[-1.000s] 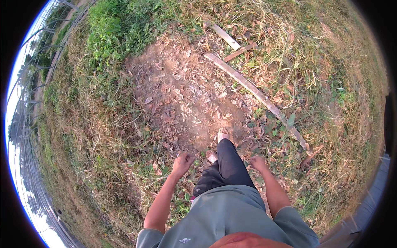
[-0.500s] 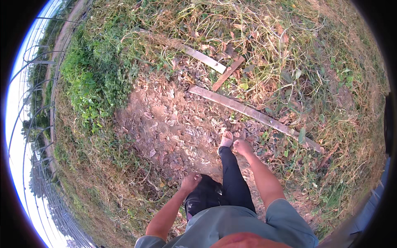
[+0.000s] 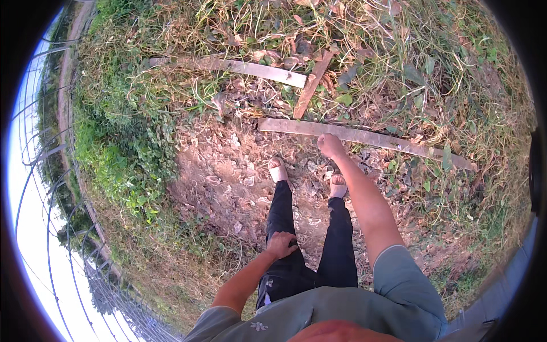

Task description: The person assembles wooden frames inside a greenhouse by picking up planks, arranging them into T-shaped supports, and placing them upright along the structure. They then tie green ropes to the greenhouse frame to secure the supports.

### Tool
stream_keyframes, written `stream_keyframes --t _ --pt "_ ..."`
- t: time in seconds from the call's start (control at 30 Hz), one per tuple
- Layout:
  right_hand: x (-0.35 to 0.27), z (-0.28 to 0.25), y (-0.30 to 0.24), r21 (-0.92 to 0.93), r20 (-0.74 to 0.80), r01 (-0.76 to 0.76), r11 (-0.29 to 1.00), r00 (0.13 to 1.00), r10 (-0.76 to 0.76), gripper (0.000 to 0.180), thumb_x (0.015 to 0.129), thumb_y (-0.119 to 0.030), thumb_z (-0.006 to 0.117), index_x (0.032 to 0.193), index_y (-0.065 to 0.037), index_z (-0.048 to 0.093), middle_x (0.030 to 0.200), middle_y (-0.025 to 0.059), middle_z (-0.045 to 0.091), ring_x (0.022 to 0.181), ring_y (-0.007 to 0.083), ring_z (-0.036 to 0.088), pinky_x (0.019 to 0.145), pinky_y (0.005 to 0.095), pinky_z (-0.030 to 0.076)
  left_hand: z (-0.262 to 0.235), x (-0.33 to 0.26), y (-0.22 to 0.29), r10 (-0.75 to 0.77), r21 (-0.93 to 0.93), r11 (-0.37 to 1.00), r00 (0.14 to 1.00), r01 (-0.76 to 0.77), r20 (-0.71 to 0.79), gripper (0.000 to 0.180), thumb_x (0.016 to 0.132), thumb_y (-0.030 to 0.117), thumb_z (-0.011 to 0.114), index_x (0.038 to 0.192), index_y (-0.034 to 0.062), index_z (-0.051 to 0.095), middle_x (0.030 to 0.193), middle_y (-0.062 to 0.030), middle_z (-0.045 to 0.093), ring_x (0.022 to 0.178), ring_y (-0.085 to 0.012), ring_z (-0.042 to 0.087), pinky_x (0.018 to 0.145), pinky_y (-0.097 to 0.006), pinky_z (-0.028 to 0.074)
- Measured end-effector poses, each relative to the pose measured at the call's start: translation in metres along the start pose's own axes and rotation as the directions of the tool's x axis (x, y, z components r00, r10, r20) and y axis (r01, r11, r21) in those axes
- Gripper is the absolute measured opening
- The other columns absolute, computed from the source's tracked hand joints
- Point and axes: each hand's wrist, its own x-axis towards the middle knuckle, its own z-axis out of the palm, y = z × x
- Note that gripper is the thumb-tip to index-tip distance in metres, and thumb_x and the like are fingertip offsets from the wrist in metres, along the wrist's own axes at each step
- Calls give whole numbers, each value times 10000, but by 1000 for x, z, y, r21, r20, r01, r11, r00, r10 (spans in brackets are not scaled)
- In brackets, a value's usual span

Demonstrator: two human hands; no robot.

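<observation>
My left hand [image 3: 281, 245] is curled in front of my left thigh, over the dark trousers [image 3: 283, 208]. A small dark patch shows at its fingers; I cannot make out whether it is something held or the cloth behind. Further forward, my right hand [image 3: 330, 146] is closed in a fist, with nothing showing in it. In the picture it overlaps the lower edge of a long weathered plank [image 3: 376, 138]; I cannot tell that it touches. Both feet are on the leaf-strewn soil, the left foot [image 3: 277, 170] ahead of the right foot [image 3: 338, 186].
Beyond lie a paler plank [image 3: 262, 71] and a short brown board [image 3: 313, 84], set crosswise near its end. Dry vines [image 3: 393, 45] tangle around them. Green bushes [image 3: 117, 154] grow at left, beside a curved wire or pipe frame [image 3: 54, 188].
I have stepped forward and turned slightly, and my left foot has come into view. My right hand has swung forward and up; the left now crosses my thigh. The planks appear nearer and turned.
</observation>
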Motion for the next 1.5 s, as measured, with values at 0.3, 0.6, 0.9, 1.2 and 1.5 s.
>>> stream_keyframes --t 0.3,0.6,0.9,1.2,1.5 --pt "158 86 17 68 -104 -173 983 978 179 310 776 -276 724 990 -53 714 966 186 709 921 374 679 832 423 538 -96 24 -89 178 17 984 971 -178 -162 171 749 167 756 878 119 654 789 -41 618 794 -252 607 737 -402 431" --pt "286 125 19 263 -370 -482 836 750 548 696 753 -222 759 1286 10 376 1077 241 680 1030 381 667 890 467 538 -130 31 -140 116 -27 992 983 -121 -145 198 738 108 757 903 120 649 858 -21 666 810 -226 633 710 -372 439" --pt "260 117 11 322 -407 -347 881 789 460 446 796 -296 691 1166 -78 570 992 223 695 981 422 655 842 474 522 -138 32 -148 127 0 992 985 -128 -116 213 736 116 749 923 110 647 880 -33 672 831 -237 637 721 -371 442" --pt "75 76 -52 286 -425 -253 924 831 359 418 739 -347 743 973 -21 628 921 190 657 872 388 655 780 485 521 -192 110 -165 31 2 1000 995 -31 -96 491 839 213 743 1262 90 528 1219 -165 561 1138 -367 563 944 -448 491" --pt "-132 -5 -49 318 -446 -346 883 767 461 362 709 -295 746 885 -1 628 863 170 620 801 364 644 703 464 502 -340 303 -149 503 768 586 859 -258 -95 1067 674 214 847 1535 56 238 1512 -231 350 1399 -396 355 1166 -473 323"
